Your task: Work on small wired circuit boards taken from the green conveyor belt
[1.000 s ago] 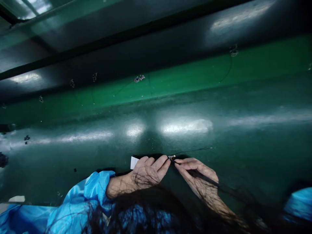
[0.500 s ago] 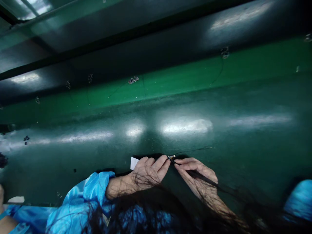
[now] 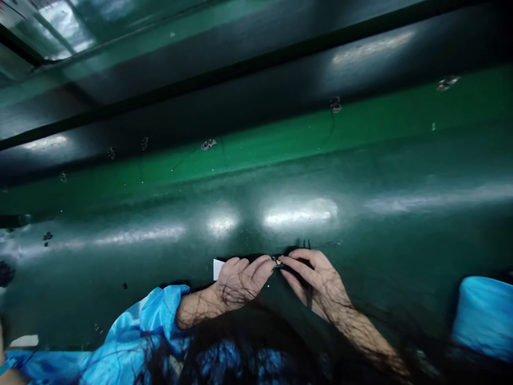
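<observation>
My left hand (image 3: 244, 278) rests on the dark green bench, fingers curled, with its fingertips pinching a tiny circuit part (image 3: 277, 262). A white slip of paper (image 3: 218, 269) pokes out behind its knuckles. My right hand (image 3: 316, 280) meets it from the right, fingers closed around a thin black tool (image 3: 308, 278) whose handle now stands nearly upright across the hand, its tip at the small part. Strands of dark hair hang in front of both wrists.
A bright green conveyor belt (image 3: 360, 123) runs across behind the bench, carrying small circuit boards (image 3: 208, 144), (image 3: 335, 104), (image 3: 447, 82) with thin wires. Blue sleeves (image 3: 152, 326) and another blue sleeve (image 3: 483, 315) sit at the lower edges. Dark specks (image 3: 47, 236) lie far left.
My right hand has turned inward, swinging the black tool from a slant towards upright; the thin wire to the right is gone from sight. The boards on the belt have drifted left.
</observation>
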`<state>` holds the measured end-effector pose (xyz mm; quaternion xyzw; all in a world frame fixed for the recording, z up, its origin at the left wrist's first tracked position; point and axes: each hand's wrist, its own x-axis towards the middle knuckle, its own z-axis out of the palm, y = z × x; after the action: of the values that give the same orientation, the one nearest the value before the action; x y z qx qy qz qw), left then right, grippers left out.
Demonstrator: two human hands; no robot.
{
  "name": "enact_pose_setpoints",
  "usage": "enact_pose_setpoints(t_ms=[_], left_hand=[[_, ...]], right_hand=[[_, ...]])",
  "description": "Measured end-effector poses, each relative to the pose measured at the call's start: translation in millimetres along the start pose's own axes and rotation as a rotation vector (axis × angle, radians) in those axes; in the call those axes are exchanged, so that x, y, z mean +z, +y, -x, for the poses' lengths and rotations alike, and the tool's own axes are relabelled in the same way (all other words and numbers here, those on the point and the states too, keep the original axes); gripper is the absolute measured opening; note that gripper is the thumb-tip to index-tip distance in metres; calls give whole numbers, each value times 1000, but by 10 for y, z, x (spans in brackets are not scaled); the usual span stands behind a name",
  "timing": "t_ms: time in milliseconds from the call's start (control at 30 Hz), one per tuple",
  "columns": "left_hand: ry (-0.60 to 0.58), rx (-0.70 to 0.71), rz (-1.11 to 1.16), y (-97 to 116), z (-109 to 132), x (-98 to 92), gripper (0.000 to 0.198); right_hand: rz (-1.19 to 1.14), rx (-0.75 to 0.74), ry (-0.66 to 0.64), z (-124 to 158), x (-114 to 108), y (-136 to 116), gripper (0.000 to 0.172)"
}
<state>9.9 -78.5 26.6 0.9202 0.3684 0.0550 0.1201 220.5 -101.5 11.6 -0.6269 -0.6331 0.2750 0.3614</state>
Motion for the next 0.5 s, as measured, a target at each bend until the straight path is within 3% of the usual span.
enact_pose_setpoints(t_ms=[133, 300, 400, 500], left_hand=[[38, -162, 272, -34, -45, 33, 28], [119, -207, 458, -211, -189, -19, 28], [131, -206, 554, -450, -485, -137, 33], [152, -241, 585, -826, -1038, -355, 33]], right_hand=[[95, -84, -92, -58, 36, 72, 33], [21, -129, -4, -163, 137, -22, 14], [-54, -92, 94, -289, 184, -108, 11], [-109, -16, 242, -413, 126, -155, 15]])
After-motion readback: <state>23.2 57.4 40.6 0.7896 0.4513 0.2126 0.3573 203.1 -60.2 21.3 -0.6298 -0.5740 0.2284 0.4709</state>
